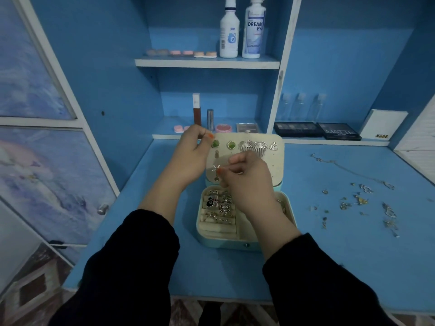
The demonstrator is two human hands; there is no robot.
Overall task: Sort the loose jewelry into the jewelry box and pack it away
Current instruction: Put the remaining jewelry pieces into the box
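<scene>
Working with both hands over an open jewelry box (244, 244), pale turquoise, sitting near the middle of the blue surface (329, 255) with its cream lid panel (277, 165) standing upright at the back. Pinching a small silver earring (215, 167) with thumb and forefinger of the right hand (247, 182), holding it against the lower left part of the panel. Curling the left hand (190, 156) at the panel's upper left corner, fingers (210, 136) clenched tip to tip there; cannot tell whether gripping the panel's edge or some small piece. Looking down at the panel's top row, bearing two green studs (231, 145), two silver fan earrings (246, 145) and a triangular earring (273, 146). Reaching above the box's left compartment, packed with rings (219, 208) tucked into its roll slots. Leaving loose jewelry (360, 201) scattered on the surface well apart to the right of the box, with a thin chain (341, 167) stretching behind the pile. Facing an upper shelf (207, 63) carrying two white bottles (229, 31), and a low ledge behind the box carrying dark makeup palettes (339, 131) beside a white box (383, 124).
</scene>
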